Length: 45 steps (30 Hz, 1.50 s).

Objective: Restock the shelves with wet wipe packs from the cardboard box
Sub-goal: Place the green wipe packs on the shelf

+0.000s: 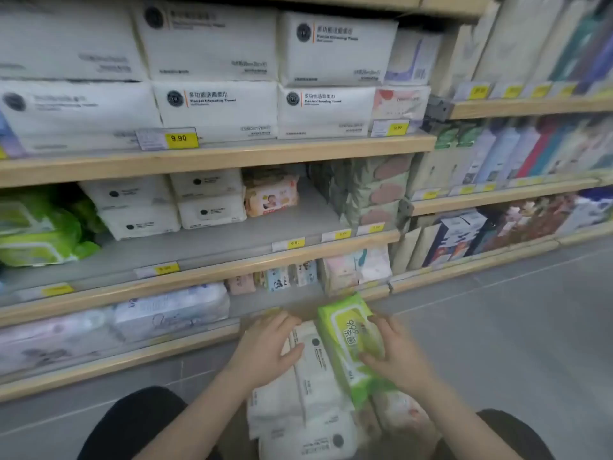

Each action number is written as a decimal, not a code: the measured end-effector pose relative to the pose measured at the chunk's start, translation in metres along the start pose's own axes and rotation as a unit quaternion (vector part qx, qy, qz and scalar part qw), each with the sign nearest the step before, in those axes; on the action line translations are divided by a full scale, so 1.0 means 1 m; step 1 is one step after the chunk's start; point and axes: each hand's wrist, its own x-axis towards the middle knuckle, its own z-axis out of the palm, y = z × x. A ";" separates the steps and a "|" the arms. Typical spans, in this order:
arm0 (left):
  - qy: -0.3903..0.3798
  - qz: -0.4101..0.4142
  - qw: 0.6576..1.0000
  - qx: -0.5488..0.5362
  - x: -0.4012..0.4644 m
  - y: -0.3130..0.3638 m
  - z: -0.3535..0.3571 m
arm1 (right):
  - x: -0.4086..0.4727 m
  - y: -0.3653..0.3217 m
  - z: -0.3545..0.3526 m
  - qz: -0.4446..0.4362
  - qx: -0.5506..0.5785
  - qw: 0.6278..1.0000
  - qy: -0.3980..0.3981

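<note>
Nearest the camera, two dark-trousered knees (132, 423) frame a heap of white soft-plastic wet wipe packs (298, 426), with the person's bare forearms reaching forward over it. That heap serves as the landmark. On its upper left, the left hand (265, 346) lies with fingers spread and only lightly bent over a long white wipe pack with a black round logo (311, 363), thumb against the pack's side; whether it truly grips the pack cannot be told. Just right of that pack, the right hand (394, 356) holds a lime-green wet wipe pack with a pale label (348, 333), thumb on its face and fingers curled round its right edge, the pack tilted up out of the heap. A peach-printed pack (398, 410) lies at the heap's right edge. No cardboard wall of the box can be made out under the packs.

Beyond the heap stand pale wooden shelves (215, 157) with yellow price tags (179, 138). Far up and left of the heap, more lime-green packs (39, 227) sit on the middle shelf, beside small white packs (139, 210). Large white towel packs (215, 107) fill the shelf above. Grey floor tiles (514, 327) spread right of the heap.
</note>
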 end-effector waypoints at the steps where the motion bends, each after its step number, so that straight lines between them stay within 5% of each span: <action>1: 0.007 0.003 1.000 -0.007 -0.004 0.001 -0.001 | -0.005 -0.001 0.001 0.009 0.009 1.000 0.000; 13: 0.008 -0.011 0.998 -0.053 0.025 -0.018 0.029 | 0.028 -0.020 0.034 0.179 -0.040 0.980 -0.074; 21: -0.043 -0.032 0.996 -0.074 0.037 -0.020 0.041 | 0.033 -0.019 0.039 0.185 -0.047 0.981 -0.041; 30: -0.056 -0.094 0.976 -0.188 0.040 -0.011 0.018 | 0.012 -0.037 0.021 0.001 -0.101 0.995 -0.005; 36: -0.074 -0.197 0.873 -0.440 0.041 -0.023 -0.003 | 0.016 -0.070 0.025 -0.154 -0.095 0.983 0.036; 45: -0.071 -0.227 0.819 -0.522 0.032 -0.033 -0.007 | 0.028 -0.068 0.030 -0.237 -0.116 0.964 0.040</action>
